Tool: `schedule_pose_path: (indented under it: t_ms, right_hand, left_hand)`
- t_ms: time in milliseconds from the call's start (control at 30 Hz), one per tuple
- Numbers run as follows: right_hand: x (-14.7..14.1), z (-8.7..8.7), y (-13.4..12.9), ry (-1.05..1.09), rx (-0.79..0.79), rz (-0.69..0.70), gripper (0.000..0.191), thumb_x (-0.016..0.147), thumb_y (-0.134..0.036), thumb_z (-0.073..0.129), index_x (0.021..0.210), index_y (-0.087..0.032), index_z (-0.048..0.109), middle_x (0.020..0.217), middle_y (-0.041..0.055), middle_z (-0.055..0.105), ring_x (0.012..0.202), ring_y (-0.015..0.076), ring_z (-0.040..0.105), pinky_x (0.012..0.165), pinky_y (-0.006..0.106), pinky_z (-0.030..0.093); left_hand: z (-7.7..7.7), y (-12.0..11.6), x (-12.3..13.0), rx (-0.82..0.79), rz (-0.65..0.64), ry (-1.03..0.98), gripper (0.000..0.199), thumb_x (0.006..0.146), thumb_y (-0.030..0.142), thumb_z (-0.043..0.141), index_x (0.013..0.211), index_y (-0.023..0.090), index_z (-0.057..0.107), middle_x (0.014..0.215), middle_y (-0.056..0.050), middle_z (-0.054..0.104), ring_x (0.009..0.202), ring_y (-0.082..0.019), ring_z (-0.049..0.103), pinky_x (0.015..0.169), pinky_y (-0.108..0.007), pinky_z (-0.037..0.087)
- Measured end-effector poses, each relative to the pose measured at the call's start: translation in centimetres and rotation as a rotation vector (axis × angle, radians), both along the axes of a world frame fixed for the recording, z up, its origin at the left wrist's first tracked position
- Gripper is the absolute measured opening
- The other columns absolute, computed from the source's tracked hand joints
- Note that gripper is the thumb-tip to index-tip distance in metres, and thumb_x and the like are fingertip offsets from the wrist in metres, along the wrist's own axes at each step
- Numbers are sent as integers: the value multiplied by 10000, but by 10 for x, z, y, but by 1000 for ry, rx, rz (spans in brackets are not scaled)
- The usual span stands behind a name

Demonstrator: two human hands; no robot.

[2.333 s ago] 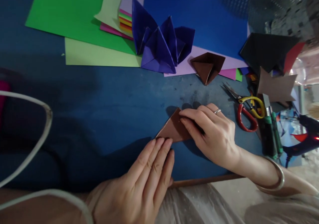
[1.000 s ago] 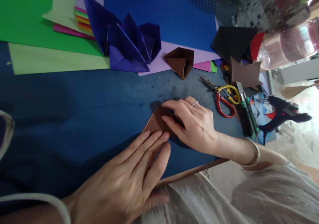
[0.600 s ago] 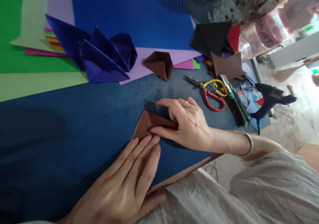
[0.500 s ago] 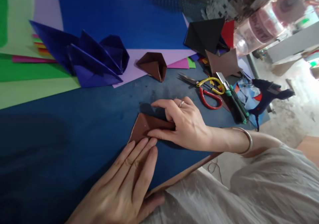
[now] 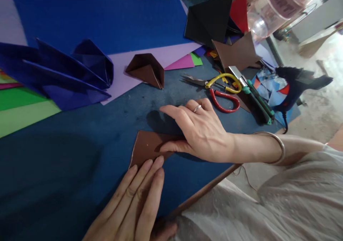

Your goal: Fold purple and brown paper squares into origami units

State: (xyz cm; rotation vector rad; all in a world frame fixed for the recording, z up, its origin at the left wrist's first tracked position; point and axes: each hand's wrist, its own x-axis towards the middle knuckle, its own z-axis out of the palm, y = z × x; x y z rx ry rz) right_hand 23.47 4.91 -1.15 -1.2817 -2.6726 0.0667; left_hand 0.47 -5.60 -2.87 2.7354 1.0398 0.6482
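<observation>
A folded piece of brown paper (image 5: pixel 143 146) lies on the blue work surface, its pale cut edge at the left. Across its lower edge my left hand (image 5: pixel 131 205) rests with the fingers laid flat and close together. My right hand (image 5: pixel 202 132), with a ring and a bangle, is over the paper's right end. Its thumb presses on the paper while the index finger stretches away from it; the other fingers curl partly out of sight. Beyond the hands sits a smaller folded brown paper piece (image 5: pixel 146 69).
Scissors (image 5: pixel 214 87) with yellow and red handles lie past my right hand, beside a green-handled cutter (image 5: pixel 254 98) and a dark glue gun (image 5: pixel 297 84). Folded blue paper (image 5: pixel 72 76), a black folded piece (image 5: pixel 210 21) and a clear bottle (image 5: pixel 276 9) stand farther back.
The view has shifted, and the background items appear farther left. The right hand has opened somewhat off the paper, thumb still on it. More of the brown paper shows between the hands.
</observation>
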Motion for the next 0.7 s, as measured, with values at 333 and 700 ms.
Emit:
schedule_pose_path:
  t_ms: [333, 700]
  right_hand:
    - [13, 0, -2, -77, 4, -32, 987, 896, -850, 142, 1535, -148, 411, 1153, 127, 637, 1036, 279, 480, 921, 419, 315]
    - [27, 3, -7, -48, -41, -52, 884, 952, -768, 284, 1547, -126, 403, 1254, 154, 631, 1084, 295, 503, 951, 429, 336]
  left_hand:
    - [-4, -4, -3, -49, -3, -35, 524, 1039, 358, 519, 1356, -58, 546, 1524, -275, 505, 1475, -335, 446, 1262, -438, 328]
    - [5, 1, 0, 6, 3, 38, 590, 1047, 385, 498, 1417, -75, 496, 1472, -261, 568, 1461, -323, 467, 1251, -422, 337]
